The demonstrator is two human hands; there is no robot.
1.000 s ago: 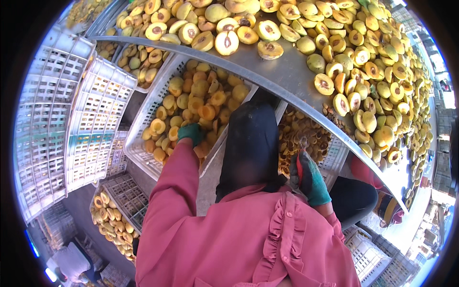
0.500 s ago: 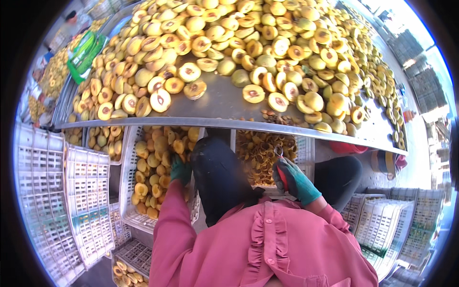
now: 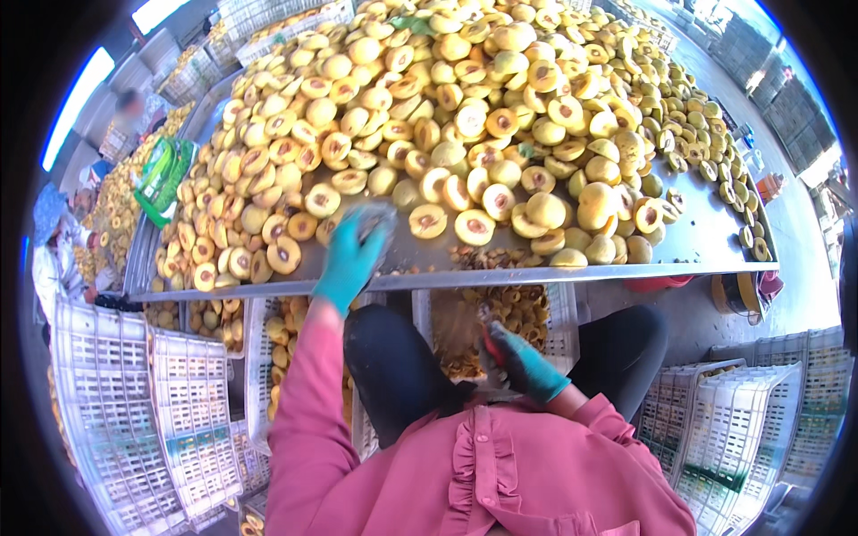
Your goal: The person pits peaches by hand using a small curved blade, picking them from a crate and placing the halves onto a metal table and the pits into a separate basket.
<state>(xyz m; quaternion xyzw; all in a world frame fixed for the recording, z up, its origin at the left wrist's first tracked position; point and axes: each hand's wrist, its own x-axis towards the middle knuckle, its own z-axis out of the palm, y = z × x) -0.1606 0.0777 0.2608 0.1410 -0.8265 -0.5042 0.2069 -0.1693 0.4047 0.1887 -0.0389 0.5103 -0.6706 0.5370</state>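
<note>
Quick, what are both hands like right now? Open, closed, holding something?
Left hand: over the metal table, too blurred to tell if open or closed.
Right hand: closed around a red-handled tool.

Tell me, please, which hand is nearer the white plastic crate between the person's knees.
Right: the green-gloved right hand is over the near side of the crate; the green-gloved left hand is over the metal table, farther forward and left.

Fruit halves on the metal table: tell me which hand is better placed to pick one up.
Left, likely: the left hand is over the table near the fruit halves, while the right hand holds a red-handled tool.
</note>
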